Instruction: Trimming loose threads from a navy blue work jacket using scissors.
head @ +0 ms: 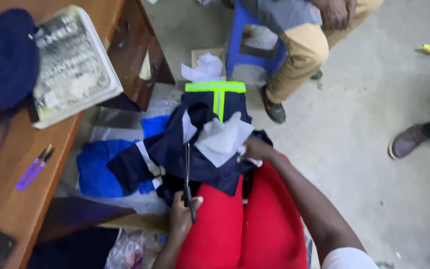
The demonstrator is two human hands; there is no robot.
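Note:
My left hand [181,215] grips the black handles of a pair of scissors [187,172] whose blades point away from me, up into a navy garment [195,144] lying over my red-clad lap [240,224]. My right hand [256,149] pinches the garment's edge beside a white lining piece [222,139]. The garment has a neon yellow-green reflective band [215,87] at its far end and a white stripe near the scissors.
A wooden table [6,169] at left holds a purple thread snipper [34,167], a navy cap [3,60] and a plastic-wrapped book [70,65]. Blue fabric [93,169] lies on the floor. A seated person [304,40] on a blue stool [255,45] is ahead; another shoe [409,139] at right.

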